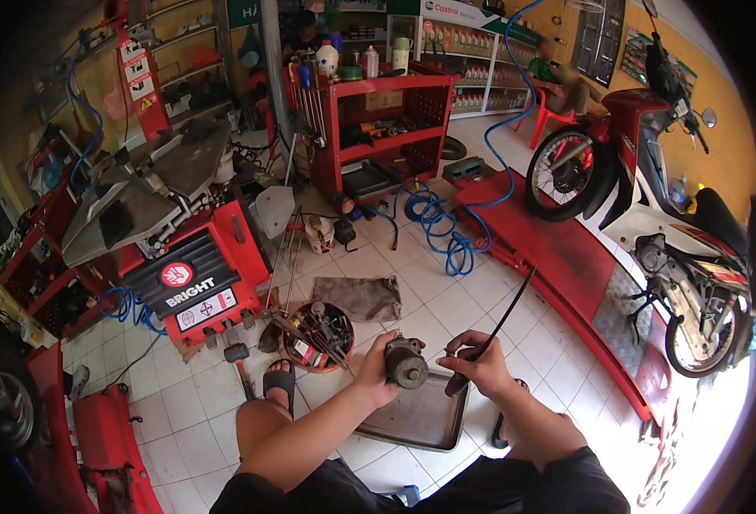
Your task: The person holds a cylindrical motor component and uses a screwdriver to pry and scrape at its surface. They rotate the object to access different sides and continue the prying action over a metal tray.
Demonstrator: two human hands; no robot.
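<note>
My left hand is closed around a grimy grey cylindrical motor, with its round end facing up toward me. Close beside it on the right, my right hand grips a long screwdriver. Its dark thin shaft points up and away to the right, and the reddish-brown handle shows below the fingers. Thumb and forefinger come together near the motor; whether they pinch some small part, I cannot make out. Under both hands a shallow metal tray lies on the tiled floor.
Left of the tray stands a round bin of tools, near a hammer. A dirty rag lies beyond. A red tyre machine is at left, a red tool cart ahead, a motorbike on a red lift at right.
</note>
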